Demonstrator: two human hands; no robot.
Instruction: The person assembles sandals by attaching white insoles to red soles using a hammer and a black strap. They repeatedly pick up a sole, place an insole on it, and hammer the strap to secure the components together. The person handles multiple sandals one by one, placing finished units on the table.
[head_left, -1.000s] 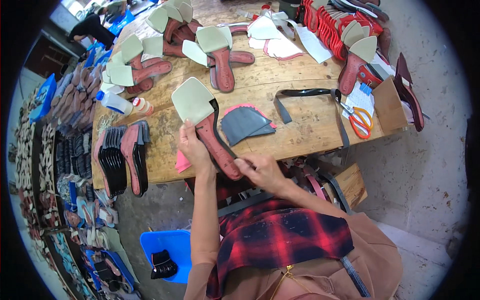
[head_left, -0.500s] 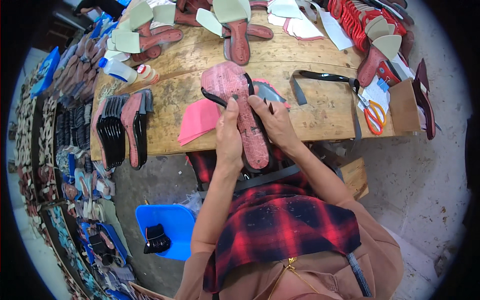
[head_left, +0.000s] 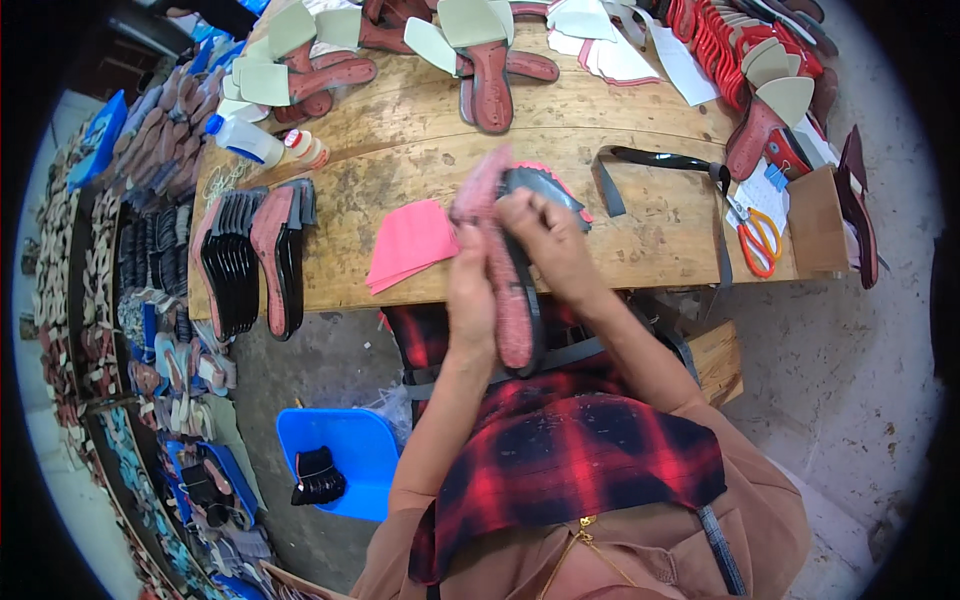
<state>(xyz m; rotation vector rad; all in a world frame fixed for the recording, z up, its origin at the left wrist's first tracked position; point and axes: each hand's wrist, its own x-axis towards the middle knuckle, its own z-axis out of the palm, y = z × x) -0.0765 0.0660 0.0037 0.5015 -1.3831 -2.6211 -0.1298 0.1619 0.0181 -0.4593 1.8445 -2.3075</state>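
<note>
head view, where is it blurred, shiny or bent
Head view: the top of the insole and the right hand look blurred; head view: glare streaks the black strap; head view: the table seams bow, corners fall to black.

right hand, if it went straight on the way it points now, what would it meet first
Most likely the black-edged pink insole held in the left hand; blur hides whether the right hand is touching it.
</note>
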